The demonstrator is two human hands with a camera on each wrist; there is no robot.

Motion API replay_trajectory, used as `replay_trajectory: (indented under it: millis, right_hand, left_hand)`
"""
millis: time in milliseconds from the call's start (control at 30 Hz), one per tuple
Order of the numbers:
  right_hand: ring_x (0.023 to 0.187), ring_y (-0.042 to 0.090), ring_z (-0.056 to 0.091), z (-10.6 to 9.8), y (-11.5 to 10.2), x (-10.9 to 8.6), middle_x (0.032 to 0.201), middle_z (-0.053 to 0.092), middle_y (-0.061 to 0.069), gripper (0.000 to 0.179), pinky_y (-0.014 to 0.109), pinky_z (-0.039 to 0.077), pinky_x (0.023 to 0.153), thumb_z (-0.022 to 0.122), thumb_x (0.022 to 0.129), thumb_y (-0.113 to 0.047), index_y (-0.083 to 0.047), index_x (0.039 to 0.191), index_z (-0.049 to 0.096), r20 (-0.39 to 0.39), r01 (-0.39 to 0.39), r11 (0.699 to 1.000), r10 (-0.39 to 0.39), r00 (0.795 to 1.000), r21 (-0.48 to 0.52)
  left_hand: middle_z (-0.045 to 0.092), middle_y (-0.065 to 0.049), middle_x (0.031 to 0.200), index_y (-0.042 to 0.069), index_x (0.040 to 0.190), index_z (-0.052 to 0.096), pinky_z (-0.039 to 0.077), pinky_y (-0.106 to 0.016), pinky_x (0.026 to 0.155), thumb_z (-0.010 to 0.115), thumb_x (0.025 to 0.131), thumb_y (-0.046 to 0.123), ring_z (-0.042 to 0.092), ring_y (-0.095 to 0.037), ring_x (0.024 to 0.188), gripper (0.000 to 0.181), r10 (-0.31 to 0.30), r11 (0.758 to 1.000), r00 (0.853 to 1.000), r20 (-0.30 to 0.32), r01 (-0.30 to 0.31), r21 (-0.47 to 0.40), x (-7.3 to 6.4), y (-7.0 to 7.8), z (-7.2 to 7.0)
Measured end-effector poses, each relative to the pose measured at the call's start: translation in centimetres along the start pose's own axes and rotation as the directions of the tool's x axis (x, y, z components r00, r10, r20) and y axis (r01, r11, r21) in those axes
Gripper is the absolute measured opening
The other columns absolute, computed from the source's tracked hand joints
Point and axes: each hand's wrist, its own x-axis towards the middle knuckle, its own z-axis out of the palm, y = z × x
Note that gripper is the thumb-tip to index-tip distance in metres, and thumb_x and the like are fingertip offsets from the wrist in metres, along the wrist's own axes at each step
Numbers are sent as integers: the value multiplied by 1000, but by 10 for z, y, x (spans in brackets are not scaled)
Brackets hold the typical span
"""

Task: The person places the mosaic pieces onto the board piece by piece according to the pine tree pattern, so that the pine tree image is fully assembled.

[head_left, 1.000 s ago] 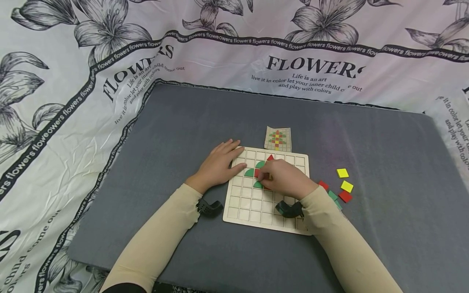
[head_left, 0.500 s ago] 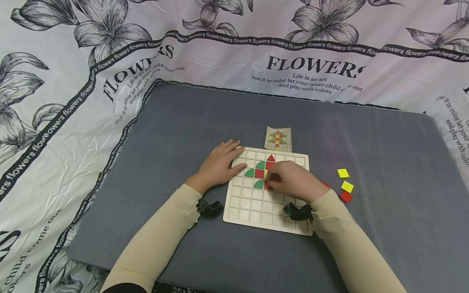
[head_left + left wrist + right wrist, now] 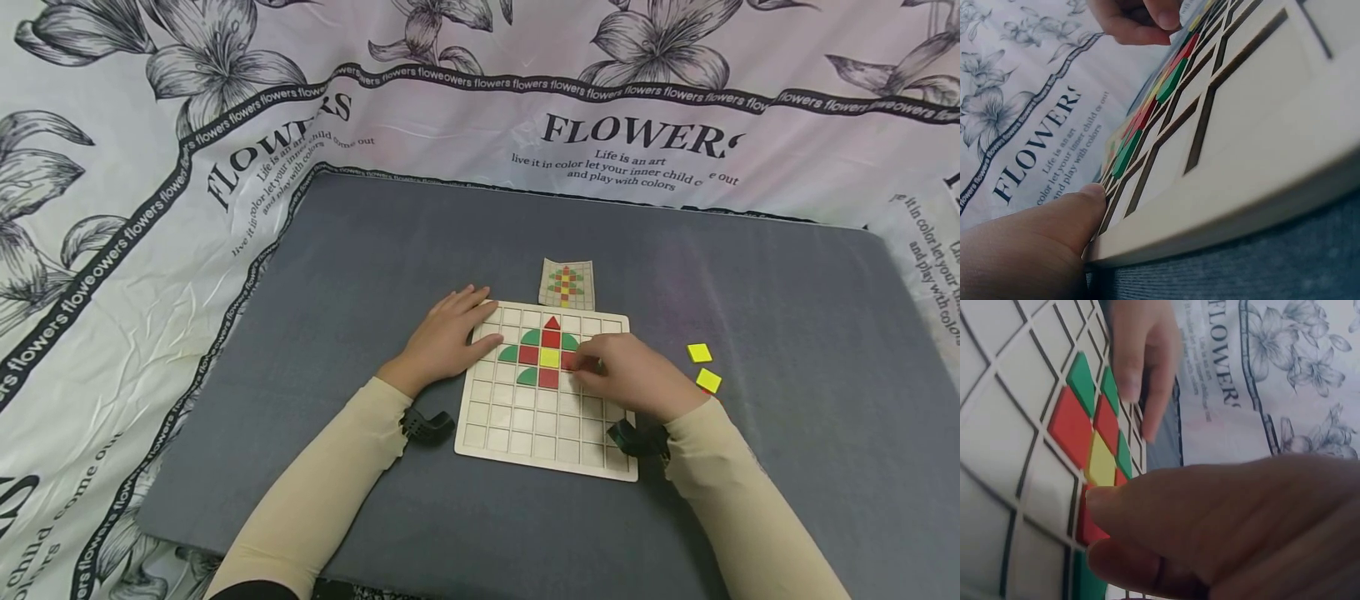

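A pale wooden grid board (image 3: 517,421) lies on the table with coloured tiles in its upper cells. My left hand (image 3: 442,342) rests on its upper left corner, fingers spread and thumb on the edge. My right hand (image 3: 637,375) is over the board's right side, and its thumb and a curled finger pinch at a red square tile (image 3: 1088,519) in its cell. To the left of that are a yellow square tile (image 3: 549,357), another red square tile (image 3: 528,355) and a green rounded tile (image 3: 508,354). A red triangle tile (image 3: 552,323) tops the pattern. Cells under my right hand are hidden.
Behind the board lies a small pattern card (image 3: 566,284) printed with a coloured tree. Two loose yellow squares (image 3: 699,353) are on the grey table (image 3: 375,250) at the right; a sliver of red shows beside the nearer one. A flower-print cloth (image 3: 450,125) surrounds the table.
My right hand has slid rightward across the tiles, uncovering the red and yellow squares and a green tile. Its forearm now covers more loose tiles at the right. My left hand stays in place.
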Motion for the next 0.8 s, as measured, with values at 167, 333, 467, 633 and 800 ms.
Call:
replay_trajectory:
  millis: [167,333,467,633,800]
  right_hand:
    - [75,12,59,-9,4,-11,83,70,-6,10,31,53,66,71,94,-7,-12,96,80,-20,-48,999,49,999,3]
    - [69,12,57,-17,9,-22,83,70,-2,11,29,50,60,70,96,-9,-6,101,78,-26,-103,995,103,994,3]
    - [69,12,58,-20,15,-31,83,70,-1,10,30,52,60,73,96,-11,-4,103,77,-13,-146,989,146,989,24]
    - [66,11,58,-21,24,-43,76,67,-4,8,28,51,60,73,96,-9,-5,101,77,-12,-165,985,166,986,56]
    - [64,9,55,-19,31,-55,74,64,-7,2,26,48,58,75,94,-7,-8,96,75,-26,-160,985,162,986,56]
  left_hand:
    - [36,-7,170,15,160,48,15,-42,134,59,106,51,24,-26,161,66,-4,1000,1000,2,4,2,0,0,1]
    - [36,-7,170,16,160,48,15,-42,134,59,106,51,23,-26,161,66,-9,1000,1000,9,9,3,1,0,1]
    - [36,-7,170,15,160,48,15,-43,133,59,106,51,23,-26,161,66,-8,1000,1000,13,8,8,1,0,1]
    - [36,-7,170,15,160,48,15,-43,134,59,105,51,23,-26,161,66,-6,1000,1000,9,6,7,0,1,1]
    - [36,-7,170,15,160,48,15,-44,134,59,106,51,23,-26,161,66,-5,1000,1000,7,5,4,0,0,1]
